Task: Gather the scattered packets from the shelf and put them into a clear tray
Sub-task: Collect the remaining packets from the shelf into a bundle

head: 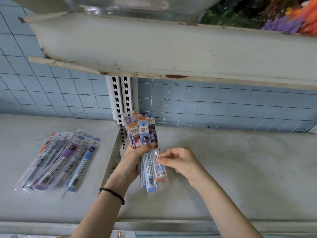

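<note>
Left hand (132, 162), with a black band (113, 193) at the wrist, has its fingers and thumb curled round a fanned bundle of packets (143, 133), held upright above the lower shelf (223, 169) in front of the slotted upright (120, 97) and tiled wall (223, 103). Right hand (181, 162) pinches the outermost packet (161, 170) on the bundle's right edge between thumb and forefinger, its other fingers curled in. A second heap of packets (60, 162) lies flat on the lower shelf well to the left, beneath the chipped upper shelf (171, 54).
</note>
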A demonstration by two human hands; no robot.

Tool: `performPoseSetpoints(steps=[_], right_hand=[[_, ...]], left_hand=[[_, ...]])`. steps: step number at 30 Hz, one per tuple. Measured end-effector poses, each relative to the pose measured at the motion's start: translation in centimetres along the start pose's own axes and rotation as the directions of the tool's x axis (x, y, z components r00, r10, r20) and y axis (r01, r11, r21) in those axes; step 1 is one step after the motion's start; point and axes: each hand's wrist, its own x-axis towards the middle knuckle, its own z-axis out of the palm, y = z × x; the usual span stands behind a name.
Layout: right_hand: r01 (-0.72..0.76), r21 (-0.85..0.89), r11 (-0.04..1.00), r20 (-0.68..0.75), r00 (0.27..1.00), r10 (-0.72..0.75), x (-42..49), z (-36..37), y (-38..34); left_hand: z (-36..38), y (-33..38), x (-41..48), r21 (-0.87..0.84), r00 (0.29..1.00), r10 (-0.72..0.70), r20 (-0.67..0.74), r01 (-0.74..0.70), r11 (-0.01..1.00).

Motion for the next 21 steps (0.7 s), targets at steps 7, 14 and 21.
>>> performPoseSetpoints(steps=[7, 14, 21], right_hand=[[0.100, -0.159, 0.982, -0.156, 0.980, -0.125, 0.7, -3.5, -2.7], [0.181, -0.039, 0.983, 0.127, 0.976, -0.175, 3.1, -3.6, -6.0], [0.446, -0.007, 0.895, -0.003, 0.895, -0.446, 2.6, -2.9, -5.4]], left_hand=[[1.9, 0.3, 0.5, 0.111, 0.988, -0.027, 0.154, 0.010, 0.994], [5.1, 1.0, 1.4, 0.322, 0.930, -0.002, 0.369, -0.126, 0.938], [5.5, 1.4, 2.1, 0.443, 0.874, -0.037, 0.484, -0.208, 0.872]])
